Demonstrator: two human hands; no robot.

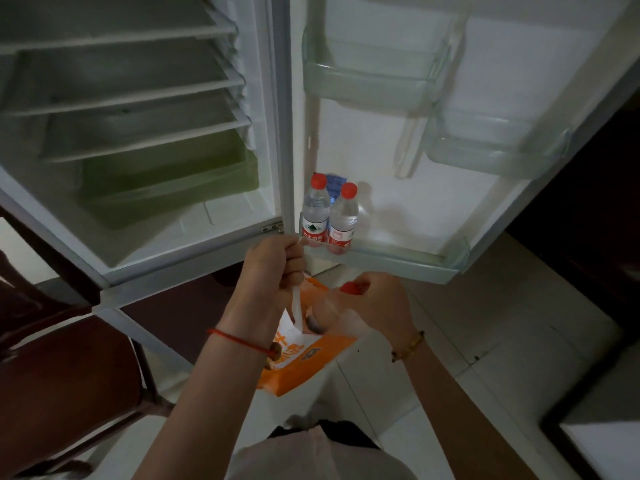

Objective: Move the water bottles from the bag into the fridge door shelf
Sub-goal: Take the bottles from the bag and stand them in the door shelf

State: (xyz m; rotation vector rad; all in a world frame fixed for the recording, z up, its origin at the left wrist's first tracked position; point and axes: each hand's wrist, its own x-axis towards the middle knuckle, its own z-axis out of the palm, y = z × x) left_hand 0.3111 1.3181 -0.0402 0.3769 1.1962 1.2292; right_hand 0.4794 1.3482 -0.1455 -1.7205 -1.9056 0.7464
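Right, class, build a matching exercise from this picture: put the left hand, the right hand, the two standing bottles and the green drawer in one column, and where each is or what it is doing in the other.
Column 1
1. left hand
2. right hand
3. two standing bottles
4. green drawer

Column 2
A. low in the fridge compartment
B. in the lowest door shelf
C. holds the white handle of the orange bag
D. grips a red-capped bottle over that bag

Pairs: 1-C, 2-D, 3-B, 4-A

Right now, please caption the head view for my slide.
Left hand holds the handle of the orange bag; right hand grips a bottle below two bottles in the door shelf.
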